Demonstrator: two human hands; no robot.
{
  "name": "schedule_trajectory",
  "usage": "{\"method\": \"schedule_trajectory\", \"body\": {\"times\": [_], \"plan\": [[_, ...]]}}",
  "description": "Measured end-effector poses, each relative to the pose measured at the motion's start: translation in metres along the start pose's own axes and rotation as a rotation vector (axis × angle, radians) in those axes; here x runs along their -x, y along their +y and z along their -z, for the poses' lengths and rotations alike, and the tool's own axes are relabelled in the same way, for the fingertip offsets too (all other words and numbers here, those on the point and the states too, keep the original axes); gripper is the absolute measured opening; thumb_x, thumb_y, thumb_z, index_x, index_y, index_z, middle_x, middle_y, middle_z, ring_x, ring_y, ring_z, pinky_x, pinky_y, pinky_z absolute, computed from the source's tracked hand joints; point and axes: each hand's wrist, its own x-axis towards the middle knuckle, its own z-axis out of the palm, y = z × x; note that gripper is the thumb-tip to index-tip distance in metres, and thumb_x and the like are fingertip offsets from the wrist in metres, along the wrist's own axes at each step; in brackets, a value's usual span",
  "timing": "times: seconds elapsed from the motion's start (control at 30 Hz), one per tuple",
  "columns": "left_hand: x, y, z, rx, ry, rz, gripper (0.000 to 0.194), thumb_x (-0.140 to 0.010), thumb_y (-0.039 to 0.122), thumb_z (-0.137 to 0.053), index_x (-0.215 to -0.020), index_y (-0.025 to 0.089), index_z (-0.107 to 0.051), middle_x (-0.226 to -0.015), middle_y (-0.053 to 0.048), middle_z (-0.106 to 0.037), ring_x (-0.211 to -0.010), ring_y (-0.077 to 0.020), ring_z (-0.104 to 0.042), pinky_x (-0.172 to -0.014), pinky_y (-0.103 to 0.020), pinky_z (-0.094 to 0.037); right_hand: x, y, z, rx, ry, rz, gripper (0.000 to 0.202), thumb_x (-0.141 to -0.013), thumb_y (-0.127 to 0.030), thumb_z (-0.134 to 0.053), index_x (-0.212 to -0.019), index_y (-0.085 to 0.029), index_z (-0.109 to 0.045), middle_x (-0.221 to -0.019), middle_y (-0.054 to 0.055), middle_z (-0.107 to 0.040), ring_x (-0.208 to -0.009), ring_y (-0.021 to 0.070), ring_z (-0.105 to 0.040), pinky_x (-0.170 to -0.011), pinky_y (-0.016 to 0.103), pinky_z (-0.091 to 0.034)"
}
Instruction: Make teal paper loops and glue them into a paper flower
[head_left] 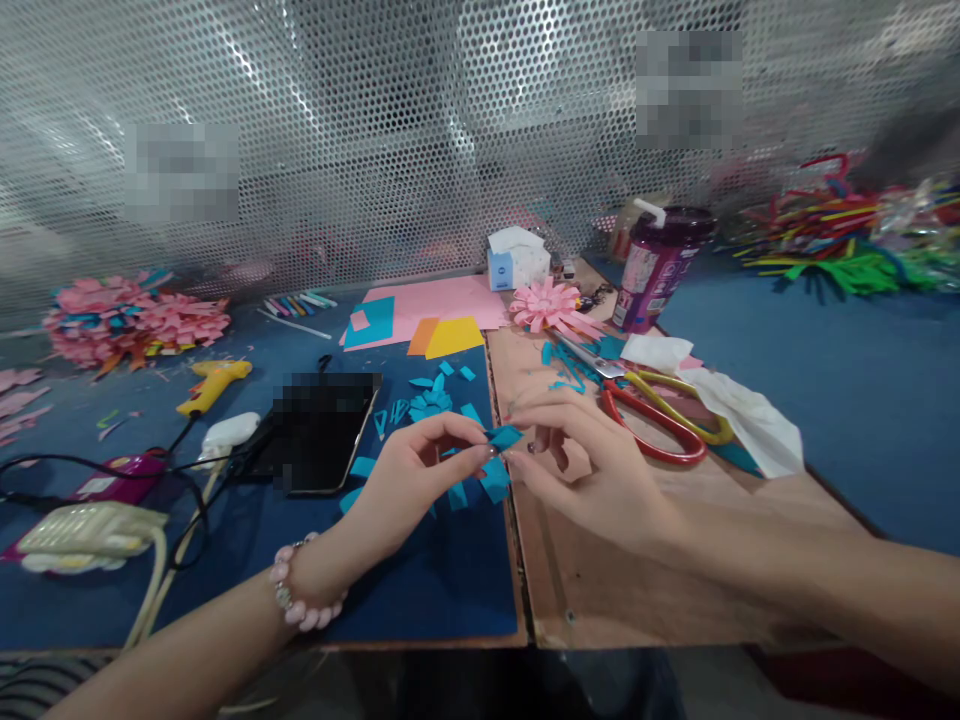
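Observation:
Between the fingertips of both my hands is a small folded piece of teal paper (505,437), held just above the table. My left hand (439,450), a beaded bracelet on its wrist, pinches the paper's left end. Thumb and fingers of my right hand (581,450) close on its right end. Below and around them lie several loose teal paper pieces (494,482). A teal paper flower shape (430,402) rests just beyond my left hand. Scissors with red and yellow handles (630,385) lie beyond my right hand, beside crumpled white tissue (750,415).
Left of my hands are a black tablet-like device (322,440), a yellow glue gun (215,385), a power strip (90,530) and tangled cables. Further back are pink paper (442,300), a pink paper flower (546,303), a tissue box (517,262) and a purple cup (654,270). A perforated metal screen (375,150) stands behind.

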Motion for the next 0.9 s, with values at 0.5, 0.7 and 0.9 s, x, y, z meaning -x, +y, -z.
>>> {"method": "schedule_trajectory", "body": {"times": [0.5,0.7,0.9], "plan": [[0.0000,-0.0007,0.0005,0.008,0.006,-0.022,0.011,-0.077,0.024,-0.072,-0.082,0.016,-0.065,-0.083,0.000,-0.062,-0.070,-0.0105,-0.059,-0.067,-0.023,-0.051,0.0036,-0.0001,-0.0031,0.036,0.030,0.044,0.027,-0.082,-0.015,-0.064,-0.108,-0.019,-0.057,-0.095,0.004,-0.063,-0.072,0.0103,-0.056,-0.066,0.025,-0.052],[0.0001,-0.0005,-0.0001,-0.015,0.016,-0.020,0.012,-0.077,0.026,-0.071,-0.082,0.016,-0.065,-0.083,-0.001,-0.063,-0.069,-0.0110,-0.059,-0.067,-0.024,-0.052,0.0051,0.0015,-0.0031,0.070,0.042,0.043,0.024,-0.083,-0.016,-0.063,-0.106,-0.020,-0.058,-0.094,0.004,-0.063,-0.071,0.0109,-0.056,-0.067,0.027,-0.053],[0.0001,-0.0005,0.0006,-0.023,0.017,-0.024,0.012,-0.076,0.026,-0.071,-0.082,0.017,-0.066,-0.082,-0.001,-0.063,-0.069,-0.0117,-0.059,-0.066,-0.025,-0.052,0.0049,0.0011,-0.0041,0.077,0.050,0.053,0.021,-0.084,-0.017,-0.061,-0.105,-0.021,-0.058,-0.087,0.002,-0.063,-0.070,0.0116,-0.058,-0.066,0.027,-0.054]]}}
